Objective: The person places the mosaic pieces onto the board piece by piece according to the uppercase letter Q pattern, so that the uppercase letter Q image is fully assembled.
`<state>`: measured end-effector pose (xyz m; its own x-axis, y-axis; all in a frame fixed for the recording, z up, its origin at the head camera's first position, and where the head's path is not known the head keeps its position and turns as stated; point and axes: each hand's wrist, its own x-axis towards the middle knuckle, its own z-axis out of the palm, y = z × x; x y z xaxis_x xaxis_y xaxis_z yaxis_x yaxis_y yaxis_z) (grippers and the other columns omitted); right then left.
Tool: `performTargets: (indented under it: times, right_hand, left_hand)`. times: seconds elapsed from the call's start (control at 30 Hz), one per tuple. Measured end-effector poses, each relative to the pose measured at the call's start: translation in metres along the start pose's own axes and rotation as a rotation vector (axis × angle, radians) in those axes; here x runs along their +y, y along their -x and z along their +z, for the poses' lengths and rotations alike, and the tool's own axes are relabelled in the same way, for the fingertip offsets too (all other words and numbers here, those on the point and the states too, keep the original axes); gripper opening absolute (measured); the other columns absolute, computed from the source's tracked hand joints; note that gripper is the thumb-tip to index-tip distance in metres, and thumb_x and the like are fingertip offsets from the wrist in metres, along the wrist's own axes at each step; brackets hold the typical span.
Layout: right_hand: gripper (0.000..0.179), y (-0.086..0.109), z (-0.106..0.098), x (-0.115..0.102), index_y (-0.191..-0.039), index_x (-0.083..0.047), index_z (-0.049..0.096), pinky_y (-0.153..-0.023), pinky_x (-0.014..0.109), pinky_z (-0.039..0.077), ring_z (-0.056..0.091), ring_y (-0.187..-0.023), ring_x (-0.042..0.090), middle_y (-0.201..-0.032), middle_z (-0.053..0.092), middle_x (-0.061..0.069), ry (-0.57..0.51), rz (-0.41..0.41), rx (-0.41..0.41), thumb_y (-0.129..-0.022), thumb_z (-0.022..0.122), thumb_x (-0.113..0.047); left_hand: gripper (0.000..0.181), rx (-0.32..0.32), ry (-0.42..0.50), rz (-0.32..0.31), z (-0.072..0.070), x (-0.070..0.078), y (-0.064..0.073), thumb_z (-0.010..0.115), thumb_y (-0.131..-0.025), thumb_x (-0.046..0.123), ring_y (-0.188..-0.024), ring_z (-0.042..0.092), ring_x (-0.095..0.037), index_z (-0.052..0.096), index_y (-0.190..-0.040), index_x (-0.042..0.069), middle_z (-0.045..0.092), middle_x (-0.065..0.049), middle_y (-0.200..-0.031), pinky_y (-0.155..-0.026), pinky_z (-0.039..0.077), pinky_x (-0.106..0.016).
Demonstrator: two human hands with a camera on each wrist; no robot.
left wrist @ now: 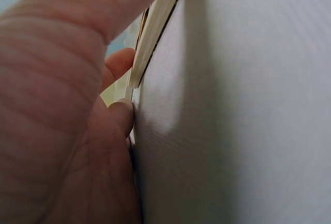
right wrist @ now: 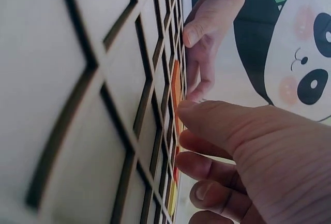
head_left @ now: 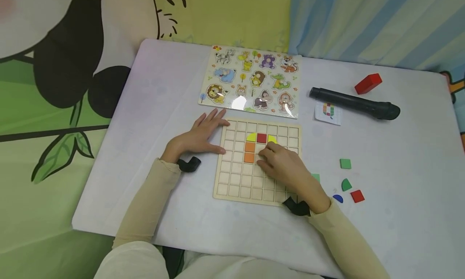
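Note:
A wooden grid board point(head_left: 232, 189) lies on the white table. In its upper middle cells sit a red square tile point(head_left: 261, 138), a yellow rounded tile point(head_left: 251, 137) and two orange square tiles point(head_left: 249, 152). My left hand point(head_left: 197, 137) rests at the board's left edge, thumb and fingers extended and touching it. Over the board is my right hand point(head_left: 285, 166), its fingertips by a second yellow tile point(head_left: 272, 138), which they partly cover. In the right wrist view, the right thumb and fingers point(right wrist: 201, 164) are bent loosely and apart, with no tile visible between them.
Right of the board lie loose tiles: green square point(head_left: 345, 163), green rounded point(head_left: 346, 185), red square point(head_left: 357, 196), blue half-round point(head_left: 338, 198). An animal puzzle point(head_left: 250, 81) lies behind. A black tube point(head_left: 354, 103) overlaps a pattern card point(head_left: 328, 112); a red block point(head_left: 368, 83) stands beyond.

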<state>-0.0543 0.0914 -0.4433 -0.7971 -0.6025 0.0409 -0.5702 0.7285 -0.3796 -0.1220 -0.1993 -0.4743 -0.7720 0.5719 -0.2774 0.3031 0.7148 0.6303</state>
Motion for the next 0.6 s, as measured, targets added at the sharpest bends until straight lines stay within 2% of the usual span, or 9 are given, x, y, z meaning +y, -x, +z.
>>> performTargets:
  times: [0.37, 0.6]
  right_hand:
    - [0.017, 0.028, -0.004, 0.015, -0.098, -0.004, 0.072, -0.06, 0.034, 0.054, 0.059, -0.071, 0.017, -0.089, 0.064, 0.006, 0.044, 0.053, 0.058, -0.088, 0.072, -0.018]
    - [0.019, 0.05, -0.008, 0.024, -0.099, -0.003, 0.072, -0.058, 0.033, 0.052, 0.058, -0.069, 0.016, -0.089, 0.063, 0.005, 0.043, 0.133, 0.092, -0.087, 0.073, -0.017]
  left_hand:
    - [0.086, -0.002, -0.014, -0.004, 0.001, 0.0, -0.003, 0.077, -0.078, 0.052, -0.15, -0.016, -0.016, 0.036, -0.146, 0.02, -0.008, 0.002, -0.165, -0.121, -0.012, -0.04]
    - [0.086, -0.005, -0.018, -0.005, 0.0, 0.001, -0.002, 0.077, -0.079, 0.051, -0.15, -0.016, -0.017, 0.035, -0.147, 0.02, -0.009, 0.002, -0.165, -0.121, -0.013, -0.04]
